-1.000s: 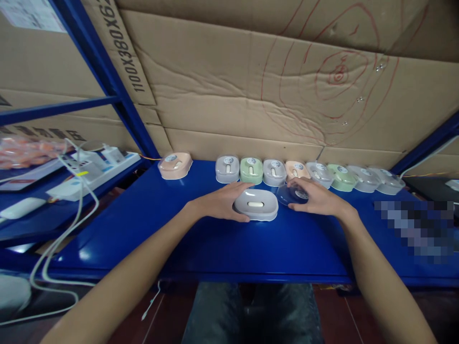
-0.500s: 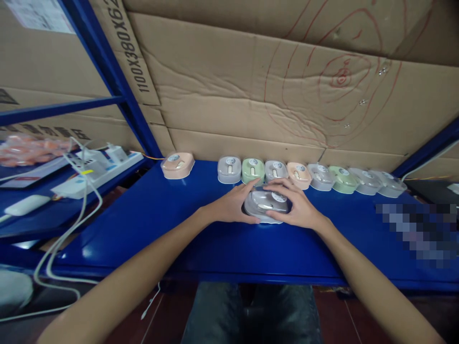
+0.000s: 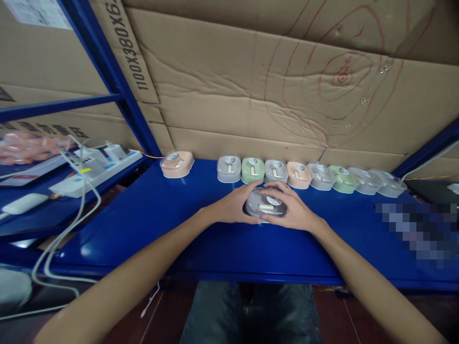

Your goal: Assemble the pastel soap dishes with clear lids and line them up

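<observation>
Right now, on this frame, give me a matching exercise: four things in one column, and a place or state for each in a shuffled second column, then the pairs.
Things:
1. grey box with clear lid
2. lone peach box
3. power strip
4. green box

Places or states:
A. on the side shelf at the left, cables running from it
B. held between left hand and right hand, at the middle of the blue shelf
C. second from the left in the row along the cardboard
D. set apart, left of the row, by the blue post

Pairs: 1-B, 2-D, 3-A, 4-C
</observation>
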The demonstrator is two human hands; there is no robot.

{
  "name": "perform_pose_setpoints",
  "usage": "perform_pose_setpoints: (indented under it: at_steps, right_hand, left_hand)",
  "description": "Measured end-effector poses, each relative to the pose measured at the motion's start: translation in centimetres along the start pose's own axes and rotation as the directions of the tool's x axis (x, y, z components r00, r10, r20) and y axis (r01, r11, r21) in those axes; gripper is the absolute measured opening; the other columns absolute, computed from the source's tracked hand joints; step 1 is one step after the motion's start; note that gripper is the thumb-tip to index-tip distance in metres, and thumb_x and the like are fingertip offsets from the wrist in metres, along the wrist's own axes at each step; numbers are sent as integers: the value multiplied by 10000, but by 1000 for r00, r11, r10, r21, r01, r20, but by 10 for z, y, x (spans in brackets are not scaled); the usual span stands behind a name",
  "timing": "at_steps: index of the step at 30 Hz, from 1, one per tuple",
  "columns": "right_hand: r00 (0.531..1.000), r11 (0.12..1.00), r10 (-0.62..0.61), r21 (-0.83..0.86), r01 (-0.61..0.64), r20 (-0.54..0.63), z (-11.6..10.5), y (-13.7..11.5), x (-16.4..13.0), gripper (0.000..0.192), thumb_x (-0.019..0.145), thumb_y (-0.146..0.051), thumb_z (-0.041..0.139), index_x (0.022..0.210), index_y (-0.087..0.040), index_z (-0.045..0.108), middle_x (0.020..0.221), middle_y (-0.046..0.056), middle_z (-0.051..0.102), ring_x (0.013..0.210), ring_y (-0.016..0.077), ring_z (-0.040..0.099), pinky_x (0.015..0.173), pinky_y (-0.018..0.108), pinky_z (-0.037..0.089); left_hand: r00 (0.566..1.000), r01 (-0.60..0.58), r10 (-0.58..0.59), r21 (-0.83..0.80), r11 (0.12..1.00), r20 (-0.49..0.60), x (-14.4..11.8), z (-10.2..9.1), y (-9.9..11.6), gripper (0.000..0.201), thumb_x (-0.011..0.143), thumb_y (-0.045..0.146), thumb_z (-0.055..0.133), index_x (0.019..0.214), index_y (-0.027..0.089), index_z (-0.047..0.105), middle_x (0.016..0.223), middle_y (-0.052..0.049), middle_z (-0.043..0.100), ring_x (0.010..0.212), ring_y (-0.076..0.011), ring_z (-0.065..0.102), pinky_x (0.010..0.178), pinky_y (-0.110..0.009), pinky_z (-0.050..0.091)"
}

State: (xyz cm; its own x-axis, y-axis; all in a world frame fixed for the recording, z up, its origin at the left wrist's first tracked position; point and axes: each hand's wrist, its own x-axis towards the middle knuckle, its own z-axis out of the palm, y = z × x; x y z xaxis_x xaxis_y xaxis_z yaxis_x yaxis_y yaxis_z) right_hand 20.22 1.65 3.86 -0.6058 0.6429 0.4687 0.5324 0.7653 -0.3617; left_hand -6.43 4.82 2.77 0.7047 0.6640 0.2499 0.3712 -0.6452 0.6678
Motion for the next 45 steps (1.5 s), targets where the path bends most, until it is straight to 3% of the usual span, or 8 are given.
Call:
perform_pose_setpoints:
  at_steps: [4,14,23,33,39,45]
  right_hand:
    - [1000,1000,-21,5,21,-11,2,2,0,667,911,-571,835,1506,-330,654,1503,139,599,1404,375,622,1180,590,536]
    - [996,997,-73,1,73,-45,6,0,2,625,918,-503,834,1489,-331,648,1482,111,664,1370,353,648,1167,577,531]
    - [996,993,-84,-86,84,0,7,1,2,646,936,-532,819,1522,-333,635,1544,112,640,1394,381,622,1186,619,516]
    - [993,986,-79,-141,91,86,3,1,1,718,962,-648,781,1581,-343,582,1594,124,595,1435,413,575,1209,652,493]
    - [987,985,-64,-147,86,147,2,-1,-1,902,895,-671,844,1657,-356,480,1644,131,536,1479,429,549,1229,660,483]
    - [983,981,-81,-160,108,166,1,-3,-2,840,981,-658,763,1689,-349,435,1671,141,511,1528,414,522,1237,645,493]
  left_hand:
    - [1000,6,-6,-5,1000,8,0,-1,2,1228,771,620,933,1755,275,283,1783,-191,387,1626,-481,399,1309,-700,355]
    - [999,-34,34,4,999,-19,1,1,-3,1110,760,617,938,1682,281,420,1697,-172,519,1549,-454,512,1277,-676,404]
    - [999,-11,10,-28,1000,-39,1,1,-5,1073,723,616,963,1624,266,498,1627,-157,603,1501,-443,570,1242,-648,440]
    - [999,-38,38,-53,998,0,2,2,-3,995,786,586,933,1606,244,486,1618,-176,586,1494,-441,563,1237,-630,445]
    - [998,-58,60,-45,997,33,0,3,-5,1080,762,563,932,1658,270,403,1655,-174,516,1550,-442,482,1278,-674,390]
    - [996,-58,62,-69,996,64,0,2,-5,1065,792,578,924,1660,273,388,1661,-172,502,1558,-429,473,1287,-664,386]
